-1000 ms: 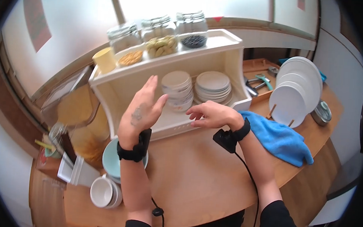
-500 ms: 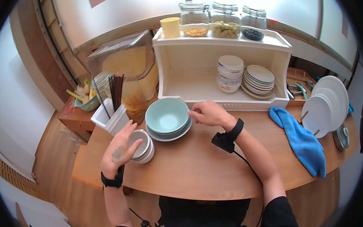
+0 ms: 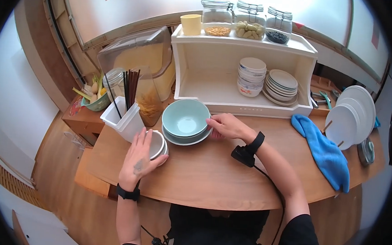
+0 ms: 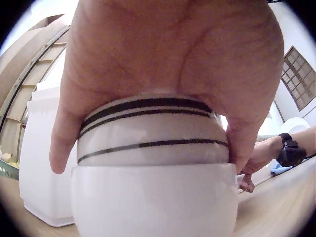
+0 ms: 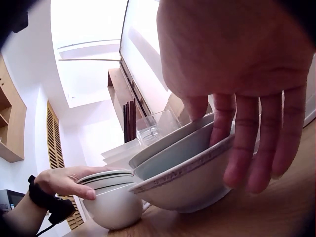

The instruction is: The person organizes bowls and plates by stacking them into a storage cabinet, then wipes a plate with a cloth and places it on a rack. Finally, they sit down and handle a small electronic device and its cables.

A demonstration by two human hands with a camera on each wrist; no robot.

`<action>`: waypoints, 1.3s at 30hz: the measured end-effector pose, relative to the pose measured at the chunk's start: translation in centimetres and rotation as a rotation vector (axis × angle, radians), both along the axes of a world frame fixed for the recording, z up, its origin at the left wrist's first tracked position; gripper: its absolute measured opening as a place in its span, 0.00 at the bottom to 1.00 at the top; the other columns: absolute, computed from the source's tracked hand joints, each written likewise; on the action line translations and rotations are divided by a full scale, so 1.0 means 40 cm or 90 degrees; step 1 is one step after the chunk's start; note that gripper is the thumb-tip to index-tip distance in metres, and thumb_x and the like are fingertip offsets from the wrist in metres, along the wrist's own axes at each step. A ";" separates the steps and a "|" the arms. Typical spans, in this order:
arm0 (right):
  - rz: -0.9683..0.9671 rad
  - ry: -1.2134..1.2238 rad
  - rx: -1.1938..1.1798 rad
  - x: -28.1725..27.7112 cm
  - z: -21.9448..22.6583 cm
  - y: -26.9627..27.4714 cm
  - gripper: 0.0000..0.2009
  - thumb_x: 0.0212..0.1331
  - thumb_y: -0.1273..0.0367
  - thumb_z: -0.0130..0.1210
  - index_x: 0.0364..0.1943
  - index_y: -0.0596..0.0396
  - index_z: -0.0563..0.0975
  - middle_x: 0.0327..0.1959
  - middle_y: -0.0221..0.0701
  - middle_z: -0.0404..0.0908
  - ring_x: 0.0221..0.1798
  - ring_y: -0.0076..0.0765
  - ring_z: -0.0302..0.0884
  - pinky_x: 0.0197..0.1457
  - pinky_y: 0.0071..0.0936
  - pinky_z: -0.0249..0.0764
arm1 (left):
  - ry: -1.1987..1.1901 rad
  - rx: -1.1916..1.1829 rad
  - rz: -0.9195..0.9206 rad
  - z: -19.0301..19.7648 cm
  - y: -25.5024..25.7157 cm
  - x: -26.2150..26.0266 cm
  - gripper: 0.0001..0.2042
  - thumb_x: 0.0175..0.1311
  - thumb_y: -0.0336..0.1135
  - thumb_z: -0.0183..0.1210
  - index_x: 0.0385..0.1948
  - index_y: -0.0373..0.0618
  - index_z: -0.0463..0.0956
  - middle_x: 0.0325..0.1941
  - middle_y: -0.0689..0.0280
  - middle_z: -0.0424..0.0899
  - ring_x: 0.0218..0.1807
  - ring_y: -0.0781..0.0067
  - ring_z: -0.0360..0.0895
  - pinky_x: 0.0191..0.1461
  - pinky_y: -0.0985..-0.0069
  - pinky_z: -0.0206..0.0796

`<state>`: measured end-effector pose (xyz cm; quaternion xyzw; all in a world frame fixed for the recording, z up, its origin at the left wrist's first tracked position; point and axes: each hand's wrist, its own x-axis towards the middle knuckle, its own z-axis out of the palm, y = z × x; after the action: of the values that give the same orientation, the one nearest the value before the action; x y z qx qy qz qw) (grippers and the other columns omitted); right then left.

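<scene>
My left hand [image 3: 136,158] spans a stack of white bowls [image 3: 157,145] near the table's left front, thumb on one side and fingers on the other. In the left wrist view the upper bowl [image 4: 153,133] has dark stripes and sits inside a plain white one [image 4: 153,197]. My right hand [image 3: 227,125] pinches the right rim of a light green bowl [image 3: 186,116], which tops a stack of larger bowls. From the right wrist, the lower bowl [image 5: 187,185] shows a patterned rim, and my other fingers [image 5: 247,143] hang down beside it.
Chopsticks stand in a white holder [image 3: 123,121] left of the bowls. Behind is a white shelf [image 3: 208,74] with small bowls [image 3: 251,76], plates [image 3: 281,86] and glass jars [image 3: 249,20] on top. A blue cloth [image 3: 324,153] and upright white plates [image 3: 351,114] stand at the right.
The view has swung left and down to the bowls. My left hand has moved down from before the shelf onto the white bowls. My right hand has come to the green bowl's rim.
</scene>
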<state>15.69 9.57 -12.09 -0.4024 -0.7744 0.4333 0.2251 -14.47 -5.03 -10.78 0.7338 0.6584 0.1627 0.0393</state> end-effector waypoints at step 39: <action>-0.094 0.129 -0.342 0.183 -0.003 -0.073 0.14 0.74 0.68 0.44 0.46 0.68 0.76 0.31 0.42 0.85 0.30 0.32 0.87 0.34 0.23 0.85 | -0.148 -0.038 -0.145 0.084 0.388 0.213 0.15 0.56 0.31 0.53 0.45 0.40 0.73 0.43 0.49 0.78 0.52 0.49 0.75 0.54 0.65 0.68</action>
<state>23.00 6.64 -12.22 -0.4576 -0.5739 0.6434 0.2175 -5.97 10.48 -7.41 0.7783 0.5667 0.2215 0.1548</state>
